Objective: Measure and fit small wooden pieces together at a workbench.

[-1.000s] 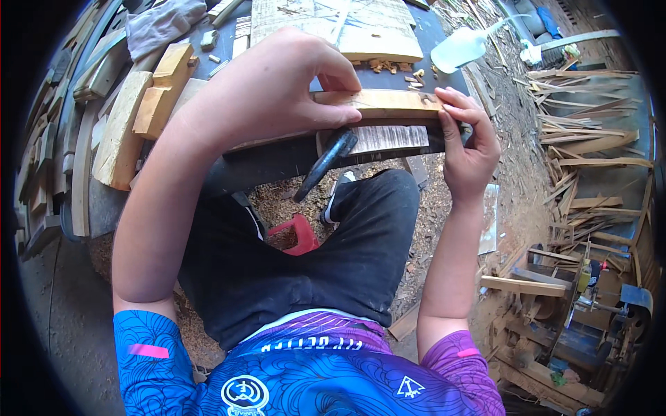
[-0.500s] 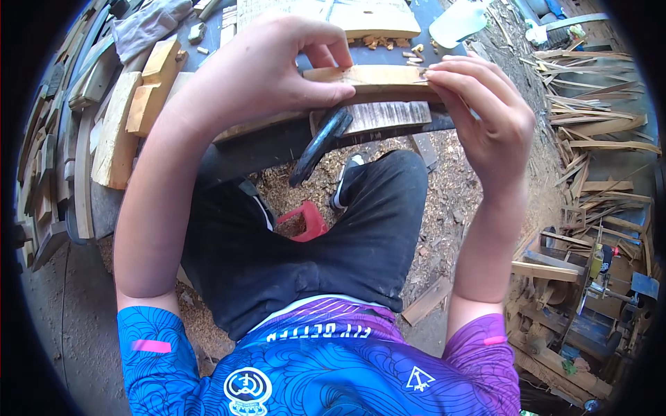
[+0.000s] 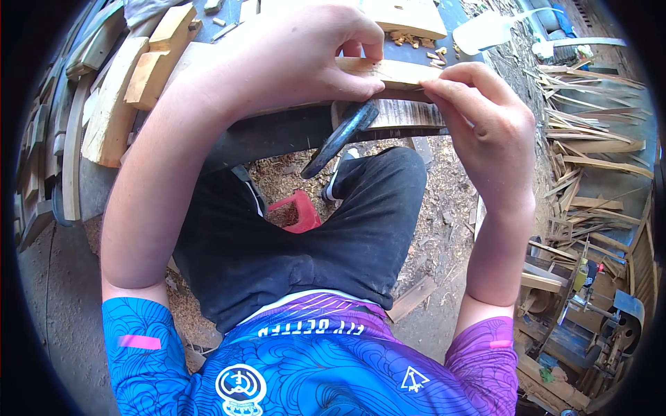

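My left hand (image 3: 326, 55) grips a pale wooden strip (image 3: 395, 71) at the workbench's near edge, fingers over its far side and thumb on the near side. My right hand (image 3: 479, 118) is closed in a pinch at the strip's right part; whatever is between those fingertips is too small to make out. Beneath the strip sits a weathered wood block (image 3: 402, 116), with a dark, slanting metal tool or bar (image 3: 336, 142) against its left side, sticking out toward me.
Wooden blocks (image 3: 104, 111) and boards crowd the bench's left. A pale board (image 3: 406, 17), chips and a white plastic bottle (image 3: 473, 36) lie beyond. A red stool (image 3: 298, 215) stands below between my legs. Split slats (image 3: 596, 145) and a metal machine (image 3: 603, 319) occupy the right.
My right hand has turned from holding the strip's end to a pinch with its back upward, farther right. My left hand and the strip have moved slightly up and rightward in the picture.
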Available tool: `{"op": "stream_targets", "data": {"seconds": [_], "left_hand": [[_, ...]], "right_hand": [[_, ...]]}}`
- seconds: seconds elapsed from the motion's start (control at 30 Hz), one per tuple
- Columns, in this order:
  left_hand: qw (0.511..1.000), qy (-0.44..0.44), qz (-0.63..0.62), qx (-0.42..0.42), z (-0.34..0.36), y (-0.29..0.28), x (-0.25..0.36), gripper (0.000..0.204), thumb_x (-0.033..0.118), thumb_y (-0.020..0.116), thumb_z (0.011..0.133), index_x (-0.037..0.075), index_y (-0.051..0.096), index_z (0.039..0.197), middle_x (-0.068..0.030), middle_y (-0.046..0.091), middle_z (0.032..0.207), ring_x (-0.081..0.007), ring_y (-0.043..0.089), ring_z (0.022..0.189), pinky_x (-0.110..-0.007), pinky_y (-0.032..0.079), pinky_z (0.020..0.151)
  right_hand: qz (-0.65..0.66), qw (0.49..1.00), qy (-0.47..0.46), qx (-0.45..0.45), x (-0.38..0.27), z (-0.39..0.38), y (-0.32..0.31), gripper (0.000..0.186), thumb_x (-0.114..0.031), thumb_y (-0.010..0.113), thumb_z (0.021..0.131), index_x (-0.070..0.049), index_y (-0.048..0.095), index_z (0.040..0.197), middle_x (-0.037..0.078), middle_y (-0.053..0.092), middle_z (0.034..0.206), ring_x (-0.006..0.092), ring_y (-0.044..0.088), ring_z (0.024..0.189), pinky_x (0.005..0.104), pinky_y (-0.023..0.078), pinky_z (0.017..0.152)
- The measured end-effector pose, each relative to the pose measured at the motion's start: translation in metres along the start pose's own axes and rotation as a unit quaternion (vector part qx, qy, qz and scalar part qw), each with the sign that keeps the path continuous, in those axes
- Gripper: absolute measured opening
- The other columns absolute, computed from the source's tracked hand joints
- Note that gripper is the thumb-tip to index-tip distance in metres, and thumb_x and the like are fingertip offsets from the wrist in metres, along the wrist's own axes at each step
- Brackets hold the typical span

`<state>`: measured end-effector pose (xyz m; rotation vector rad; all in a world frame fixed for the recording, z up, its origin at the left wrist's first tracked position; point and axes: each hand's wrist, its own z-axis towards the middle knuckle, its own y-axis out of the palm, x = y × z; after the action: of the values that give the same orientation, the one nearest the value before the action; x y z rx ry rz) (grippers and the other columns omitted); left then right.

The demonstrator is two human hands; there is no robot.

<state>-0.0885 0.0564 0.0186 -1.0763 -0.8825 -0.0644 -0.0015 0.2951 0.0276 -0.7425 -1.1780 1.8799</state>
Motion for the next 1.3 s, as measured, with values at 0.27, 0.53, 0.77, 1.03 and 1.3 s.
{"op": "stream_targets", "data": {"seconds": [0.27,0.53,0.77,1.03,1.3], "left_hand": [[0.999,0.036,-0.005,0.029,0.001,0.005,-0.005,0.027,0.025,0.076,0.088,-0.001,0.075,0.093,-0.0206,0.071,0.091,-0.0334,0.069,0.093,-0.040,0.054,0.085],[0.997,-0.055,-0.053,-0.034,0.013,0.001,-0.009,0.028,0.026,0.079,0.086,-0.001,0.075,0.091,-0.0203,0.073,0.090,-0.0333,0.070,0.092,-0.041,0.055,0.085],[0.997,-0.014,0.002,0.075,0.002,0.026,-0.027,0.034,0.032,0.083,0.086,0.004,0.076,0.105,-0.0131,0.074,0.095,-0.0265,0.072,0.092,-0.038,0.057,0.082],[0.997,-0.026,-0.009,0.072,0.001,0.028,-0.029,0.037,0.034,0.083,0.087,0.005,0.077,0.109,-0.0128,0.074,0.098,-0.0275,0.071,0.092,-0.038,0.056,0.083],[0.996,-0.033,-0.074,0.037,0.004,0.014,-0.025,0.037,0.037,0.079,0.092,0.006,0.077,0.111,-0.0088,0.071,0.091,-0.0242,0.067,0.082,-0.035,0.053,0.077]], "right_hand": [[0.018,0.999,0.013,0.043,0.002,-0.007,0.016,0.020,0.002,0.075,0.082,-0.005,0.078,0.100,0.009,0.071,0.094,0.0268,0.070,0.084,0.0376,0.057,0.075],[0.022,0.997,0.011,0.071,-0.003,-0.005,0.024,0.019,0.002,0.078,0.081,-0.006,0.080,0.099,0.008,0.071,0.094,0.0242,0.070,0.086,0.0351,0.055,0.074],[0.045,0.993,0.014,0.109,-0.004,-0.008,0.030,0.020,0.003,0.080,0.080,-0.005,0.080,0.098,0.007,0.071,0.093,0.0239,0.068,0.083,0.0339,0.054,0.073],[0.098,0.981,0.078,0.145,-0.009,-0.010,0.036,0.021,0.003,0.081,0.080,-0.006,0.080,0.100,0.008,0.073,0.095,0.0231,0.070,0.086,0.0335,0.056,0.076],[0.106,0.977,0.113,0.147,0.001,-0.015,0.035,0.016,-0.001,0.081,0.084,-0.005,0.080,0.100,0.010,0.075,0.102,0.0226,0.071,0.095,0.0350,0.056,0.083]]}}
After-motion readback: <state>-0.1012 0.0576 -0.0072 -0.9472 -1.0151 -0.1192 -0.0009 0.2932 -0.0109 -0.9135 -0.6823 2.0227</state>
